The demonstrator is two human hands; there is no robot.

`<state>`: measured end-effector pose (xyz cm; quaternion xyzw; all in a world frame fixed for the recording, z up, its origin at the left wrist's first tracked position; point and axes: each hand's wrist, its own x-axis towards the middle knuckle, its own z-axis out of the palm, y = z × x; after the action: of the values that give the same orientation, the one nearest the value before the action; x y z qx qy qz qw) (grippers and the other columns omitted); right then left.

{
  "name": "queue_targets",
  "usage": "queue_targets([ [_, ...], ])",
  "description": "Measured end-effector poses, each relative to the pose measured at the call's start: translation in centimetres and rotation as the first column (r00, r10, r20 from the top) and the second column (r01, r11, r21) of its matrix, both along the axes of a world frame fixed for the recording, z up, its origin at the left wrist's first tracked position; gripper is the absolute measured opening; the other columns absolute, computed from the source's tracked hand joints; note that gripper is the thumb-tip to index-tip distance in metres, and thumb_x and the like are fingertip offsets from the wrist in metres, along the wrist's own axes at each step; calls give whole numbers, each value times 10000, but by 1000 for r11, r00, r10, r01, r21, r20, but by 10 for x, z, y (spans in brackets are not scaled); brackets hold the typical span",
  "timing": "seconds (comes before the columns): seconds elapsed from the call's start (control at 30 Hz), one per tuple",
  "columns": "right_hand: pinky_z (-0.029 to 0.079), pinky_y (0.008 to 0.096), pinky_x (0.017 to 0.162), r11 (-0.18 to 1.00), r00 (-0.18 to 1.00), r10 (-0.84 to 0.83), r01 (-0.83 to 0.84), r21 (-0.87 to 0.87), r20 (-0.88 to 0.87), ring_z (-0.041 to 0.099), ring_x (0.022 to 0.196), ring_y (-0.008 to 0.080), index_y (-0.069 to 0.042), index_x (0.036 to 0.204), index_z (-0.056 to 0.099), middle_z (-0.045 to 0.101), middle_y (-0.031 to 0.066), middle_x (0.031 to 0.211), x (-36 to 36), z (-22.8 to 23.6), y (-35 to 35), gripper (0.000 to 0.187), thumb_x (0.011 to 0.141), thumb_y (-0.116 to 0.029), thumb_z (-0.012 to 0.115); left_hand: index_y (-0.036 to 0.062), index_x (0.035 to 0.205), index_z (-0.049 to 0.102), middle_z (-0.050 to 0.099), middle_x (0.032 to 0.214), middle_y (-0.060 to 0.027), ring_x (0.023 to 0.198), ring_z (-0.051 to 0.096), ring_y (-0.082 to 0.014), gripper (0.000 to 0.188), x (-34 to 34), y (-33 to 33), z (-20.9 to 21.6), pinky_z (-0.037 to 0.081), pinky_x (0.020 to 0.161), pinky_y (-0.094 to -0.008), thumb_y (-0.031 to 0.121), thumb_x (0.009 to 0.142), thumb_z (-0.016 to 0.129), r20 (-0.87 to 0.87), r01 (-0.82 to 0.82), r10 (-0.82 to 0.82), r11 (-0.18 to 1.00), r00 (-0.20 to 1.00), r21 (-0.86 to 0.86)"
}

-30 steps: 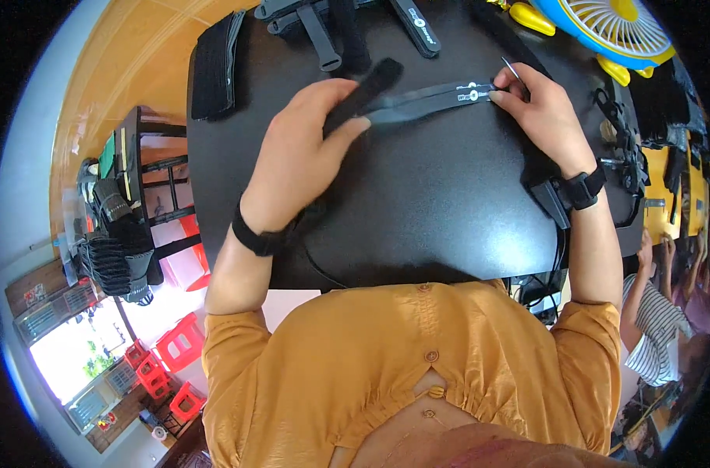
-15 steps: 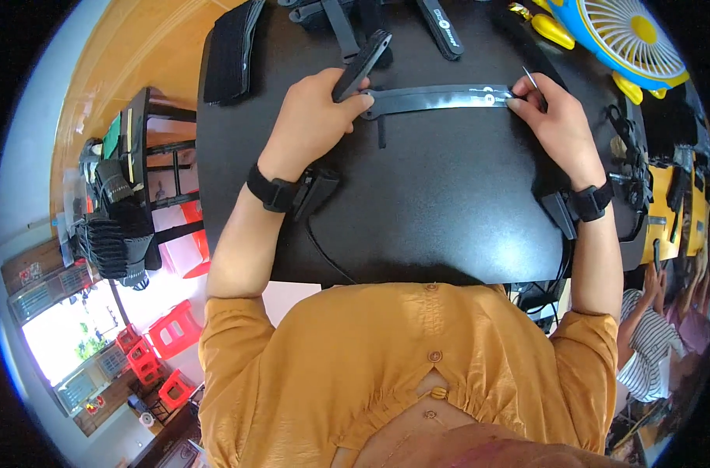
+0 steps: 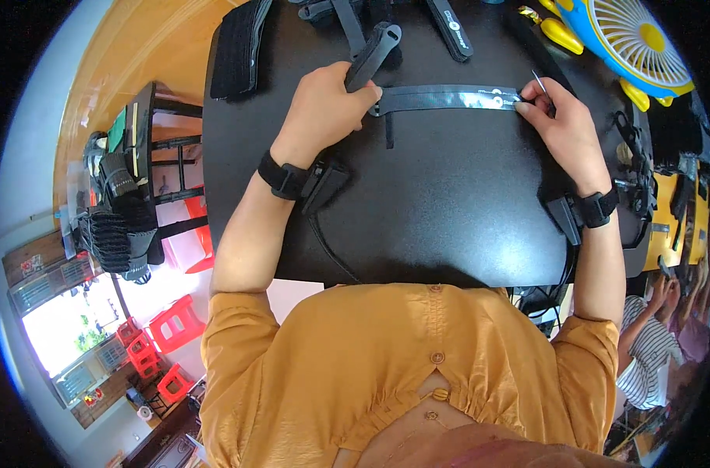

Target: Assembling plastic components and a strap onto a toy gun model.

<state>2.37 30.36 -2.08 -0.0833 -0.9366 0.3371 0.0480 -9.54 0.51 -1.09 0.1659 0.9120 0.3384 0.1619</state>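
- A long, flat, dark-grey strap (image 3: 440,101) with a glossy stretch and white print is extended across the upper centre of the frame, above or on the smooth black surface (image 3: 448,187); whether it is touched down cannot be told.
- Its left end is gripped by the left hand (image 3: 329,103), its right end pinched by the right hand (image 3: 559,117); it is seemingly held at both ends so that it lies straight and flat.
- A dark-grey, round-ended strap piece (image 3: 374,56) is also clasped by the left hand and angled toward the upper right, apparently to be clear of the stretched length.
- A thin, pointed, silvery metal tool (image 3: 538,79) is tucked into the right hand, presumably so that thumb and fingertip are left free for pinching.
- Both forearms are raised from the lower edge and spread apart, with the hands at roughly equal height; the left wrist is turned inward.
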Motion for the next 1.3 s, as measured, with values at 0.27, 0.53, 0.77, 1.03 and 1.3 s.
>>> queue_targets([
  [0.27, 474, 316, 665, 1000, 1000, -5, 5, -27, 2, 580, 688, 194, -58, 1010, 643, 607, 77, 763, 1, 2, -2, 173, 872, -152, 685, -22, 882, 620, 650, 611, -105, 525, 644, -176, 292, 9, 6, 11, 500, 511, -297, 268, 874, 640, 120, -83, 71, 992, 990, 93],
  [0.53, 469, 322, 654, 1000, 1000, 2, -2, -14, 7, 575, 683, 195, -63, 1015, 643, 600, 78, 754, 1, 1, -1, 178, 866, -149, 689, -9, 858, 626, 641, 598, -84, 511, 642, -162, 299, 8, -2, 9, 493, 488, -280, 287, 883, 653, 100, -22, 17, 999, 995, 49],
  [0.77, 486, 317, 681, 1000, 1000, -6, 6, -24, 7, 606, 717, 204, -66, 1018, 646, 623, 88, 782, 1, 3, -2, 186, 866, -161, 694, -6, 881, 634, 638, 597, -79, 513, 641, -147, 294, 3, 6, 14, 501, 493, -270, 287, 880, 661, 137, -50, 49, 999, 989, 1],
  [1.03, 487, 326, 681, 1000, 1000, -16, 16, 15, 25, 606, 712, 215, -68, 1027, 647, 624, 88, 780, 0, 2, -2, 192, 867, -164, 690, 14, 896, 614, 602, 572, -62, 458, 592, -126, 295, 5, 9, 8, 458, 433, -262, 304, 884, 672, 66, -56, 58, 998, 996, -25],
  [1.3, 497, 323, 698, 1000, 1000, -21, 21, 7, 20, 621, 737, 217, -68, 1041, 648, 641, 92, 809, 1, 2, -2, 188, 886, -172, 674, 22, 1006, 585, 587, 652, -15, 462, 566, -100, 261, -8, -9, 0, 428, 408, -223, 241, 903, 682, 196, -105, 71, 980, 978, 169],
])
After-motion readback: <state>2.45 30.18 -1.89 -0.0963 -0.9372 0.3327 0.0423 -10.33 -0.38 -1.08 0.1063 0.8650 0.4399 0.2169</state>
